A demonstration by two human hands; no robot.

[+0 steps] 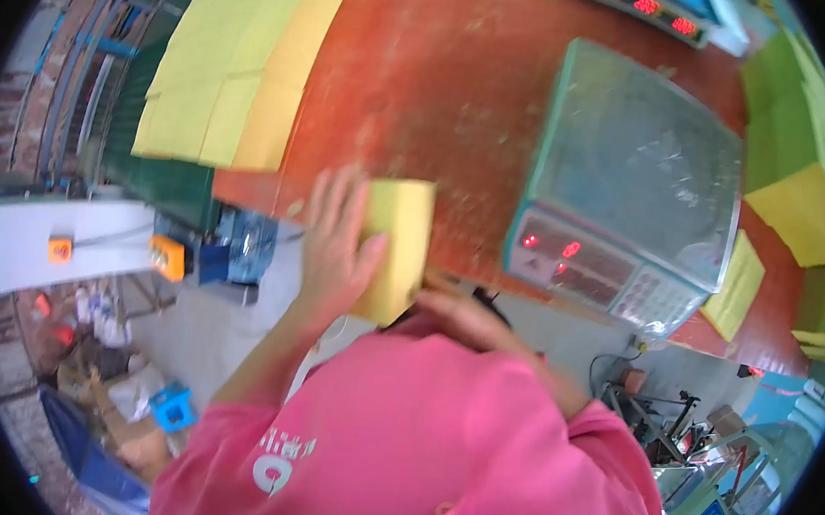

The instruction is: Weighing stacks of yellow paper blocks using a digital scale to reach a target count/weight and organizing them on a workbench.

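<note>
A thick stack of yellow paper (pixel 401 252) stands at the near edge of the red table, in front of my chest. My left hand (pixel 335 243) grips its left side, the thumb lying across the face towards me and the fingers stretched along the edge. Close to the stack's lower right corner is my right hand (pixel 452 308), smeared by motion and partly covered by my pink sleeve and chest. Whether its fingers touch the paper cannot be made out.
A digital scale (pixel 629 177) with a plastic-covered top and lit red digits stands on the red table (pixel 424 96) to the right. Yellow sheets (pixel 230 63) lie in overlapping rows at the far left. More yellow stacks (pixel 792 160) stand at the right; another display (pixel 641 6) is at the back.
</note>
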